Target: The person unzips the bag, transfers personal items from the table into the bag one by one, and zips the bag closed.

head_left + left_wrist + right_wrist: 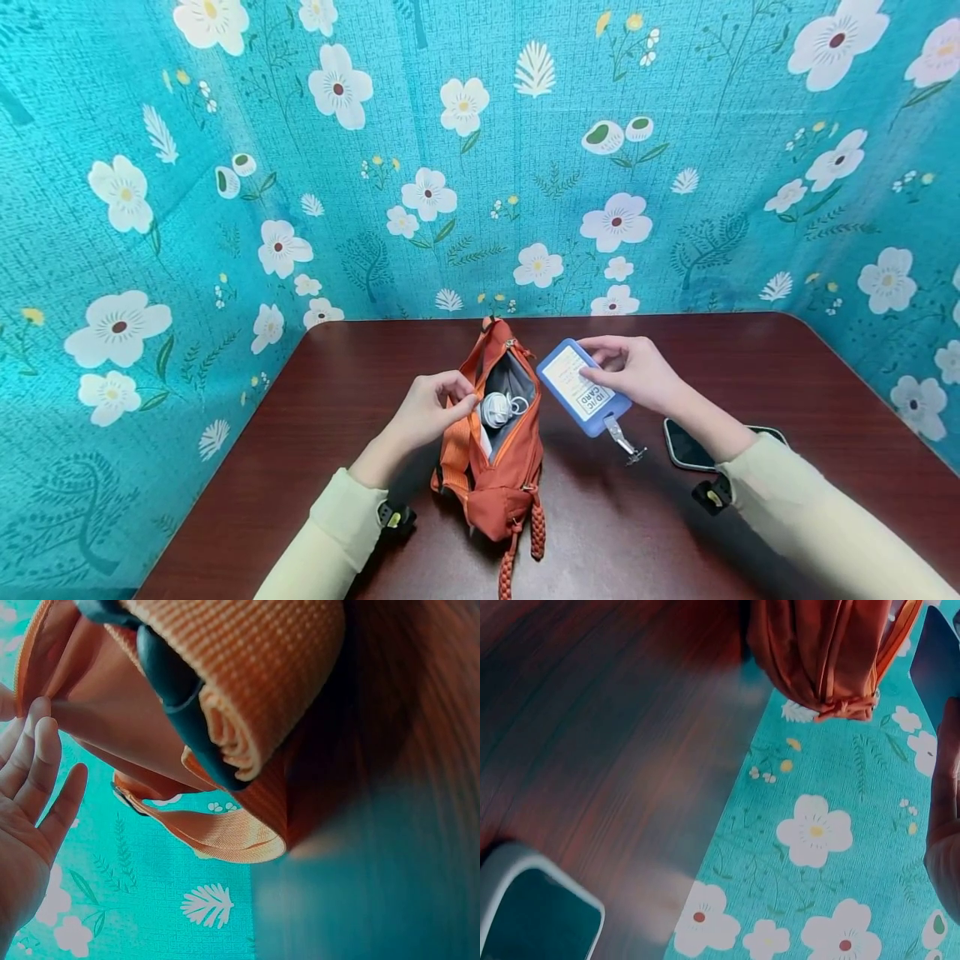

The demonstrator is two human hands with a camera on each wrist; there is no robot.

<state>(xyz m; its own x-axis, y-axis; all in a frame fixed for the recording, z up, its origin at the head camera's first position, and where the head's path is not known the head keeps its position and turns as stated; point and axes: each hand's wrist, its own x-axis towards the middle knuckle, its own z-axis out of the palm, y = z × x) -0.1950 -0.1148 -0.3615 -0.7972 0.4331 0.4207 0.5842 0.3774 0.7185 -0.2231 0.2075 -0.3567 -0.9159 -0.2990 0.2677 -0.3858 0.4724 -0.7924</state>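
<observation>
An orange-red waist bag lies unzipped on the table, its grey lining showing. Inside it sits a coiled white cable, with a white flat piece below. My left hand pinches the left edge of the bag's opening between thumb and fingers; the left wrist view shows these fingers at the bag's rim. To the right of the bag, my right hand holds a blue ID card holder above the table, its metal clip hanging down. The holder is seen edge-on in the right wrist view.
A phone lies on the dark wooden table, partly hidden under my right forearm. Braided zipper pulls trail from the bag's near end. A rolled orange strap hangs on its left side. A floral turquoise cloth stands behind.
</observation>
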